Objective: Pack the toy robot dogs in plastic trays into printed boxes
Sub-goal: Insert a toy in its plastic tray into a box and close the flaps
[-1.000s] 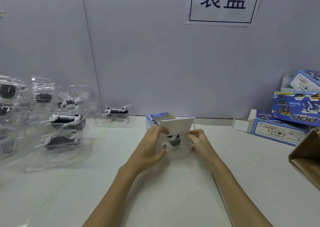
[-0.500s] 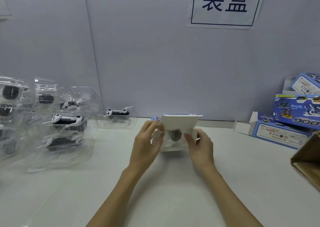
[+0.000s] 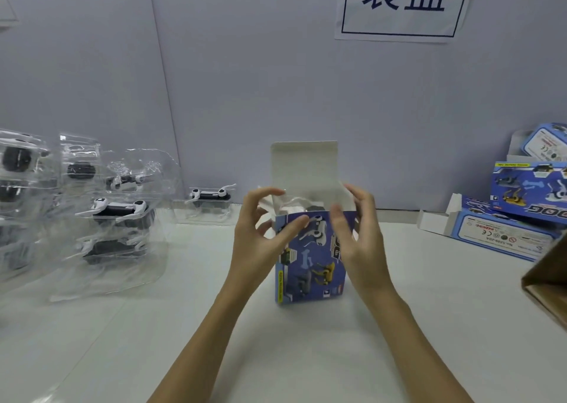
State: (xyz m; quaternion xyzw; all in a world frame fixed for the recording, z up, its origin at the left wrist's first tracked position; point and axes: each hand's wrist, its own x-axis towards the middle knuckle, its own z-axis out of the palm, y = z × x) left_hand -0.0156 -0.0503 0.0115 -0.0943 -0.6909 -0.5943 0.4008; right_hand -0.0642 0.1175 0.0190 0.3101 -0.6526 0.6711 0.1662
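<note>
We've got the open box (image 3: 310, 258) standing dead center on the table (image 3: 190, 335), hands at its 9 (image 3: 260, 237) and 3 (image 3: 357, 237), trayed dogs (image 3: 116, 215) stacked at 10, packed boxes (image 3: 503, 227) piled at 2.

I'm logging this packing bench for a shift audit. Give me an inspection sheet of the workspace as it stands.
Surface: white table.
Job's things: printed box upright at centre, top flap raised; trays of toy dogs stacked left, one tray by the wall.
Clutter: blue boxes piled right; brown carton at right edge.
Grips: left hand and right hand at the box top.
Cables: nothing seen.
Surroundings: grey wall, paper sign.
</note>
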